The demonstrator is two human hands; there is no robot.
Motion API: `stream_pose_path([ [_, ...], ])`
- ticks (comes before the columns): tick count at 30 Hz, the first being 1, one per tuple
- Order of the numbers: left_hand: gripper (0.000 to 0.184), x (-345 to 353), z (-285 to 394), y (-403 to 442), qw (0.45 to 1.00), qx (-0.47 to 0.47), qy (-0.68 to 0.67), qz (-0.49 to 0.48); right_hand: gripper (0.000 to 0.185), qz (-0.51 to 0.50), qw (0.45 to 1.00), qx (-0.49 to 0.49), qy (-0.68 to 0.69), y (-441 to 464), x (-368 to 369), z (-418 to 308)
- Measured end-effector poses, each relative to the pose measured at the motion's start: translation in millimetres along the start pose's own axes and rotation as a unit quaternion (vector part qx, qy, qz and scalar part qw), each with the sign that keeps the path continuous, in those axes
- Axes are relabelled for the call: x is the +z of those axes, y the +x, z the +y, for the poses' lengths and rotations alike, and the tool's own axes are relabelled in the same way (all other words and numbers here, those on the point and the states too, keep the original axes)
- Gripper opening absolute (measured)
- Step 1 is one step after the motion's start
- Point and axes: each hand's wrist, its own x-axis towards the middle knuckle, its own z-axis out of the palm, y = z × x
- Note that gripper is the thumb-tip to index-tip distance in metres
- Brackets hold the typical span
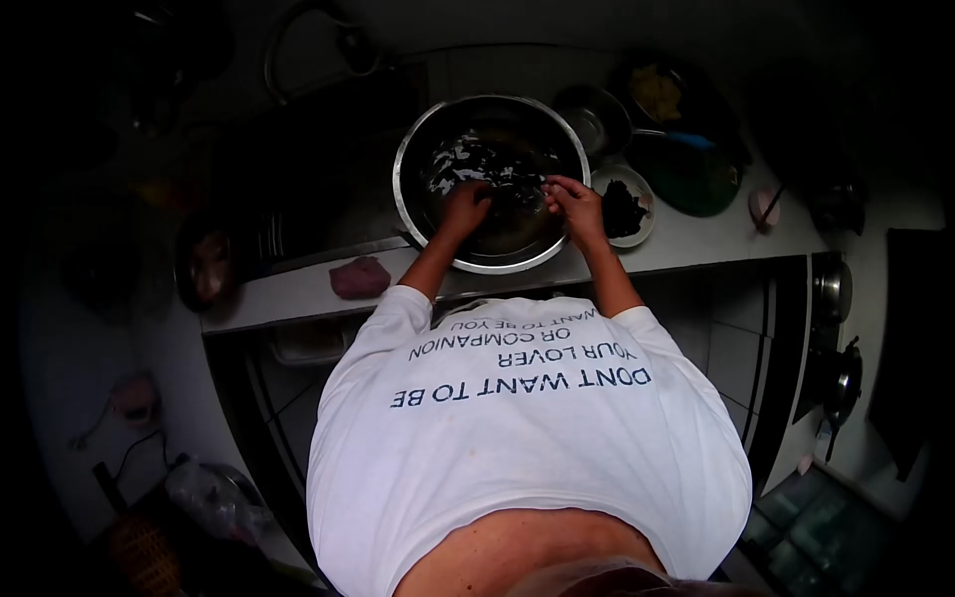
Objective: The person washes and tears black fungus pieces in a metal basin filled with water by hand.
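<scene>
Starting on the left, a crumpled pinkish cloth [359, 278] lies on the bench [696, 254], near the big steel basin [502, 268]. And here's the action: wet, dark, glossy pieces [477, 159] sit inside that basin, in murky-looking water, both hands at work among them. Good form here, I'd say, means small portions, the left steadying loose pieces while the right works by fingertip, everything kept low over the water so drips fall inside. Just right of the rim, a white plate [634, 242] carries a dark heap [621, 209], handily close.

Now the grip! The left hand [466, 207] reaches down among the pieces, fingers lost in shadow; open or closed, I can't tell. Across to the right hand [577, 204]: raised above the basin's right side, fingers curled toward the thumb, fingertips close together. Anything pinched there? Too dim to call!
</scene>
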Motion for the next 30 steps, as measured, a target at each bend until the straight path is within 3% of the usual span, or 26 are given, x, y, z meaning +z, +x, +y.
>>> stream_pose_path([
  [2, 0.052, 7, 8, -4, 0.988, 0.057, 0.139, 0.030, 0.020, 0.065, 0.994, -0.061, -0.062, -4, -31, -17],
  [3, 0.051, 10, 24, -46, 0.984, 0.016, 0.176, -0.024, 0.019, 0.102, 0.990, -0.063, -0.080, -28, -53, 1],
  [5, 0.048, 9, 52, -40, 0.970, 0.008, 0.232, -0.076, 0.023, 0.154, 0.957, -0.080, -0.231, -14, -95, 6],
  [6, 0.047, 16, 50, -20, 0.971, 0.065, 0.227, -0.030, 0.024, 0.138, 0.918, -0.126, -0.351, 1, -111, -2],
  [8, 0.043, 29, 52, -25, 0.956, 0.049, 0.276, -0.082, 0.027, 0.086, 0.803, -0.169, -0.564, -4, -131, 2],
  [13, 0.020, 55, 40, -12, 0.949, -0.010, 0.287, -0.126, 0.030, 0.093, 0.852, -0.169, -0.486, 8, -142, -7],
  [14, 0.015, 55, 35, -13, 0.950, -0.024, 0.298, -0.095, 0.030, 0.101, 0.859, -0.177, -0.469, 10, -140, -5],
  [17, 0.009, 42, 39, -14, 0.995, -0.087, 0.039, -0.008, 0.027, 0.072, 0.854, -0.192, -0.478, 10, -130, -25],
  [18, 0.007, 42, 45, -13, 0.966, -0.207, -0.152, 0.016, 0.026, 0.044, 0.890, -0.177, -0.418, 13, -125, -34],
  [21, 0.008, 33, 63, -17, 0.846, -0.309, -0.427, 0.076, 0.023, -0.067, 0.961, -0.105, -0.247, 22, -96, -46],
  [23, 0.011, 29, 79, -23, 0.825, -0.298, -0.470, 0.097, 0.023, -0.173, 0.972, -0.031, -0.153, 27, -63, -44],
  [26, 0.010, 26, 87, -27, 0.803, -0.281, -0.515, 0.108, 0.033, -0.303, 0.942, 0.037, -0.136, 32, -23, -10],
  [27, 0.010, 25, 92, -27, 0.805, -0.265, -0.519, 0.114, 0.037, -0.335, 0.923, 0.084, -0.170, 28, -10, -14],
  [30, 0.008, 21, 97, -31, 0.821, -0.223, -0.512, 0.121, 0.036, -0.358, 0.926, 0.094, -0.068, 24, 10, 12],
])
